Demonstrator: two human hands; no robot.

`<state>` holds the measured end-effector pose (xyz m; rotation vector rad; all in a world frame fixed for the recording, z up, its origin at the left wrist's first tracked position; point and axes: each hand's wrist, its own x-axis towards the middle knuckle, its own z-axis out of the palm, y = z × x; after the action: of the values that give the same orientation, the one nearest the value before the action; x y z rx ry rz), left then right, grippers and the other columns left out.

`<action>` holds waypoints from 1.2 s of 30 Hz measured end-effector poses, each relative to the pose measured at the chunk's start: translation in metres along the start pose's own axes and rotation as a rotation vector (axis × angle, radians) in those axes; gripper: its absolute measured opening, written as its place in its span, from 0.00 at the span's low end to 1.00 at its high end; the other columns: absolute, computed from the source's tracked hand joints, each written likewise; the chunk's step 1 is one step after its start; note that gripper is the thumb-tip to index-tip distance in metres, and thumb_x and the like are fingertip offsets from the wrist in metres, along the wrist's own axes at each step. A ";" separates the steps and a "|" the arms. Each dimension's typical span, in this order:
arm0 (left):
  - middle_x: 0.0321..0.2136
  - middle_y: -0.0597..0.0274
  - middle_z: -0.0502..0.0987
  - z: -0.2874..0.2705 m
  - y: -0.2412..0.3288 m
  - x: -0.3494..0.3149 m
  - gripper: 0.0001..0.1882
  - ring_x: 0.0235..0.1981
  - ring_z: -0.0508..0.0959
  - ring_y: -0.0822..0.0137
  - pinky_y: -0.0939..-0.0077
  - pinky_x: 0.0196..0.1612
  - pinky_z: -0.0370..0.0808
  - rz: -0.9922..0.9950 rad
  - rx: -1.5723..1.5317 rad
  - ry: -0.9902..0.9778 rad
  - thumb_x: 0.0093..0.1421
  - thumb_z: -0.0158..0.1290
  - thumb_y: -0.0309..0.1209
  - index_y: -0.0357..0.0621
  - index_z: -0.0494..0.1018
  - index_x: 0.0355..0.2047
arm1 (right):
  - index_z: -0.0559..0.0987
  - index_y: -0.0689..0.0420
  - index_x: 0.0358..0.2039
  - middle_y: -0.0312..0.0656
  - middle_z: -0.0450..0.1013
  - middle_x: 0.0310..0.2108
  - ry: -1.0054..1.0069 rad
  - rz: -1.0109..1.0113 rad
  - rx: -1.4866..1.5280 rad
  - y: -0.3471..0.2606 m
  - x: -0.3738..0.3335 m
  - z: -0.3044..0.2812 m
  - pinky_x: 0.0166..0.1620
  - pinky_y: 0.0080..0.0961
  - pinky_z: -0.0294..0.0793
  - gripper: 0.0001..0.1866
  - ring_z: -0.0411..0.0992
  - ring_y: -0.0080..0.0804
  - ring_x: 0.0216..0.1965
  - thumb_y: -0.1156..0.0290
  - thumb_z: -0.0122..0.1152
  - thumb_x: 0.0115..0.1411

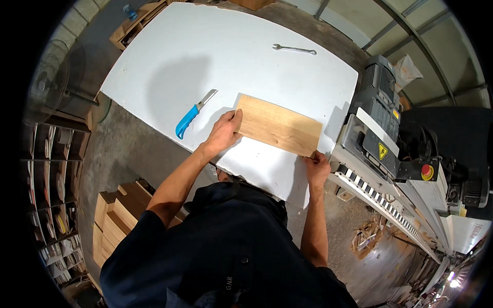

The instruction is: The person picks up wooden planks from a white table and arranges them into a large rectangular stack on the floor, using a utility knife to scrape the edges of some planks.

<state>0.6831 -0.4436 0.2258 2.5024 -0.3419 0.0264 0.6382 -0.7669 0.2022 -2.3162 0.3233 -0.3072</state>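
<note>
A rectangular wooden board (278,125) with pale brown grain lies over the near part of the white table (226,46), slightly slanted. My left hand (225,131) grips its left end, thumb and fingers closed at the edge. At the board's lower right corner, my right hand (317,167) pinches the edge between thumb and fingers. Left of the board rests a knife (194,116) with a blue handle and a short metal blade, its tip pointing away from me. Farther off, near the right back of the tabletop, is a combination wrench (294,49).
Close on the right stands a machine (377,138) with a grey motor, a red stop button (427,172) and a striped track (385,203). Stacked wooden pieces (115,218) sit at lower left, beside a shelf rack (56,190). Wood scraps (368,236) litter the floor at right.
</note>
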 end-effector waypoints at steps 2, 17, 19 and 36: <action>0.49 0.40 0.67 0.003 -0.004 -0.001 0.38 0.50 0.68 0.44 0.62 0.50 0.70 0.009 0.012 0.011 0.45 0.60 0.24 0.32 0.58 0.57 | 0.79 0.61 0.36 0.46 0.77 0.25 -0.008 0.064 -0.009 0.000 0.000 0.000 0.34 0.25 0.74 0.18 0.77 0.32 0.27 0.73 0.68 0.42; 0.36 0.45 0.78 0.010 -0.012 0.010 0.35 0.33 0.79 0.63 0.74 0.39 0.74 -0.377 -0.498 0.123 0.52 0.54 0.29 0.25 0.55 0.58 | 0.80 0.68 0.37 0.34 0.74 0.23 -0.195 0.228 0.216 0.010 0.021 0.006 0.27 0.20 0.66 0.17 0.65 0.19 0.23 0.64 0.60 0.57; 0.36 0.45 0.78 0.014 -0.009 0.012 0.33 0.32 0.79 0.64 0.74 0.37 0.75 -0.387 -0.597 0.164 0.52 0.54 0.26 0.24 0.57 0.57 | 0.80 0.67 0.37 0.34 0.74 0.23 -0.142 0.267 0.296 0.020 0.020 0.006 0.27 0.20 0.66 0.16 0.65 0.18 0.23 0.66 0.59 0.57; 0.45 0.49 0.74 0.009 -0.006 0.003 0.31 0.42 0.75 0.67 0.77 0.47 0.70 -0.389 -0.709 0.137 0.55 0.53 0.24 0.27 0.57 0.58 | 0.80 0.66 0.32 0.36 0.76 0.23 -0.154 0.296 0.453 0.026 0.015 0.010 0.31 0.18 0.69 0.15 0.68 0.19 0.25 0.64 0.61 0.57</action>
<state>0.6864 -0.4452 0.2151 1.8097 0.1771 -0.0683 0.6518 -0.7830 0.1788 -1.8046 0.4600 -0.0449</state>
